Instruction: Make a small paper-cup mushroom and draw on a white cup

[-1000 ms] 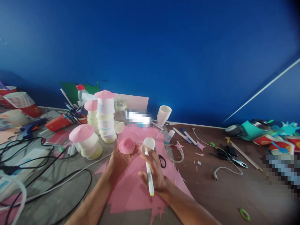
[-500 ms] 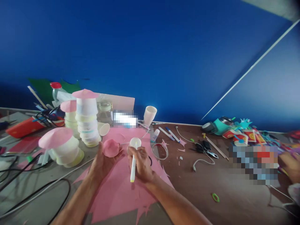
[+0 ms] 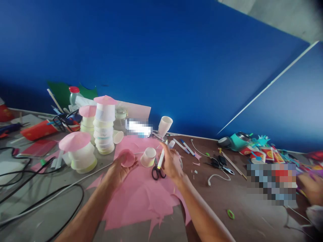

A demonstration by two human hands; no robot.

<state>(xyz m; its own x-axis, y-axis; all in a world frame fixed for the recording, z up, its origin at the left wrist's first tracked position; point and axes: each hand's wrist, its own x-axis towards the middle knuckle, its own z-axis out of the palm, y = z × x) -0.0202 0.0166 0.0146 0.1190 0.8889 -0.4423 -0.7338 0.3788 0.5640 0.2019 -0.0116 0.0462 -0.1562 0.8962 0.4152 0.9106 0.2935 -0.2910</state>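
Note:
My left hand (image 3: 118,173) holds a small pink paper cone (image 3: 128,158), with its hollow side appearing to face me. My right hand (image 3: 173,161) is closed around a white marker with yellow ends (image 3: 160,159), which slants upward. Between the two hands a white paper cup (image 3: 149,156) stands upright on pink paper (image 3: 136,201). Black-handled scissors (image 3: 158,173) lie just below the marker, their blades hidden. To the left rise stacks of white cups topped with pink cones, a tall one (image 3: 104,129) and a shorter one (image 3: 80,156).
Black and white cables (image 3: 63,198) run over the left of the table. Behind my hands, a white cup (image 3: 165,125) leans near the blue wall. Markers (image 3: 187,147), keys (image 3: 222,158) and a green ring (image 3: 230,214) lie to the right. Another person's hand (image 3: 311,185) shows at the far right.
My right hand has moved right with the marker, away from the cup, uncovering the scissors. The pink cone in my left hand has turned from its outer side to its hollow side.

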